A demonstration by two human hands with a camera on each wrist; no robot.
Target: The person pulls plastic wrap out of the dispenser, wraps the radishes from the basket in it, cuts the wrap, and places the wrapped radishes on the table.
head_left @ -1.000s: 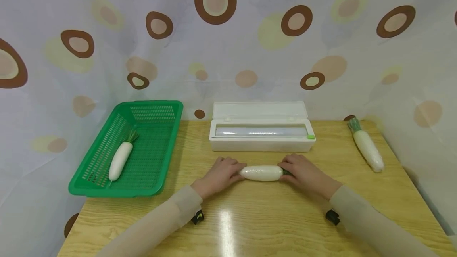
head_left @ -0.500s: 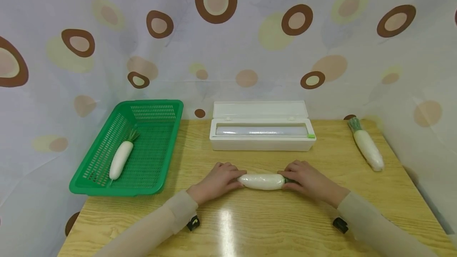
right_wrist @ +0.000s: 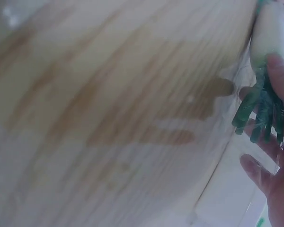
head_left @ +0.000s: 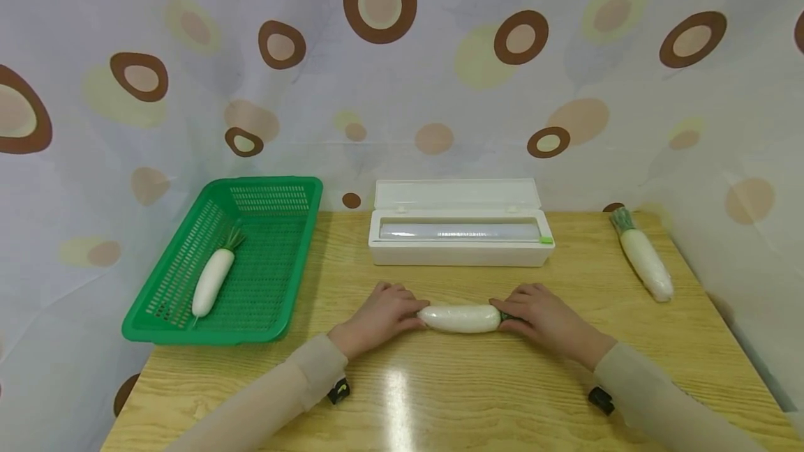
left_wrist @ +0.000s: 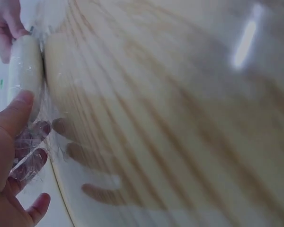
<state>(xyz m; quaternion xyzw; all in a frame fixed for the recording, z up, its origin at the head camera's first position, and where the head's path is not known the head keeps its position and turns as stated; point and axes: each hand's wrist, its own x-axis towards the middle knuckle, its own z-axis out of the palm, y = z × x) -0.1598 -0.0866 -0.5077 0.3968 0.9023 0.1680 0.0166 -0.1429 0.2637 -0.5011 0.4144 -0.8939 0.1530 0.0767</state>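
A white radish wrapped in clear plastic film lies crosswise at the middle of the wooden table, between both hands. My left hand pinches its root end; in the left wrist view the thumb lies on the radish and loose film bunches over the fingers. My right hand pinches the stem end, and in the right wrist view its thumb presses where the white root meets the green cut stems, which are covered in film too.
A green basket at the left holds one radish. A white cling film box with raised lid and a roll stands behind the hands. Another wrapped radish lies at the right of the table.
Both hands and the wrapped radish have come slightly toward the person since a second ago. Over the last half second they have barely moved.
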